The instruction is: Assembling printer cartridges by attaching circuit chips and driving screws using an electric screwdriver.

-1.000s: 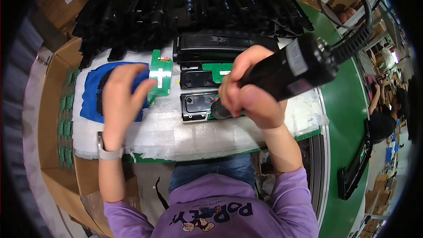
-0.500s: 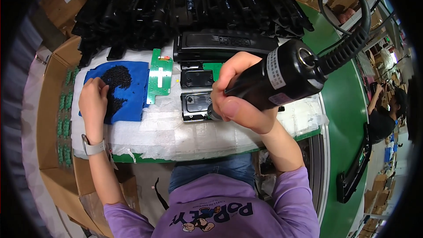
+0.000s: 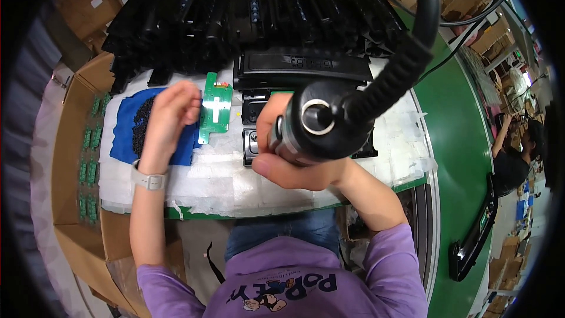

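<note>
My right hand [image 3: 300, 172] is wrapped round a black electric screwdriver [image 3: 341, 121], raised over the bench with its corded end toward me. Its tip is hidden behind the tool's body. Below it lie black plastic housings [image 3: 250, 146], mostly covered by the tool and hand. My left hand [image 3: 169, 115] hovers at the right side of a blue cloth [image 3: 123, 138], fingers curled closed; whatever they hold is too small to make out. Dark small screws [image 3: 140, 128] are heaped on that cloth. Just right of my left hand lies a green circuit board [image 3: 216, 112].
Long black plastic casings [image 3: 253, 12] are stacked across the back, with one long casing [image 3: 303, 68] lying in front. A cardboard box [image 3: 67, 200] with small green boards stands at left. The screwdriver's thick cable [image 3: 426, 0] rises at right. A co-worker [image 3: 512, 159] sits far right.
My left hand has moved right and away from the screw heap, toward the circuit board. My right hand has swung the screwdriver left, bringing it more upright over the housings.
</note>
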A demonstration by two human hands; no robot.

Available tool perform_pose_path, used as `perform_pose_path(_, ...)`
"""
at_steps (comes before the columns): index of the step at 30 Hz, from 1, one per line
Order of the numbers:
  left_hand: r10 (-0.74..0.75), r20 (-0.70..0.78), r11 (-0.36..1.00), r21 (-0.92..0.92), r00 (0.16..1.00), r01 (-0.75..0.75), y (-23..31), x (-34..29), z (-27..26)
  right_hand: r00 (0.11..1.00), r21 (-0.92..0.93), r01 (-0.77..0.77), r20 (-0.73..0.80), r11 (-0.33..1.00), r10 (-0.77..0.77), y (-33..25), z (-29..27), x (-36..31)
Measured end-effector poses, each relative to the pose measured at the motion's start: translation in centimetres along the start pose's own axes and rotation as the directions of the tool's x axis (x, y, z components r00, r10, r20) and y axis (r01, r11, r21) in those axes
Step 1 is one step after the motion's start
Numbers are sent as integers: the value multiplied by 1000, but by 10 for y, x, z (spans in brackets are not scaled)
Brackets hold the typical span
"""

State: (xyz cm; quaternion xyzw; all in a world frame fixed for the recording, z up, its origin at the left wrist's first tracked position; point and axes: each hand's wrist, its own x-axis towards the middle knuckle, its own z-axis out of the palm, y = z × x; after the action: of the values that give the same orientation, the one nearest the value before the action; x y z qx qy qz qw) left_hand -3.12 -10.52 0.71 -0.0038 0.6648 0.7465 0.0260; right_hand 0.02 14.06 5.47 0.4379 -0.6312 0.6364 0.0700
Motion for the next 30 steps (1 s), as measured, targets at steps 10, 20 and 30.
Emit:
perform_pose_path(10,-13,304,979,-192,953,75,-16,-9,92,999,583,49,-40,811,-31,-11,-34,-9)
perform_pose_path(20,62,405,997,-70,912,-36,-14,-21,99,894,571,403,-414,715,-173,-9,-79,-20)
perform_pose_path(30,28,377,999,-26,926,-20,-18,-23,101,900,552,385,-400,740,-170,-7,-72,-21)
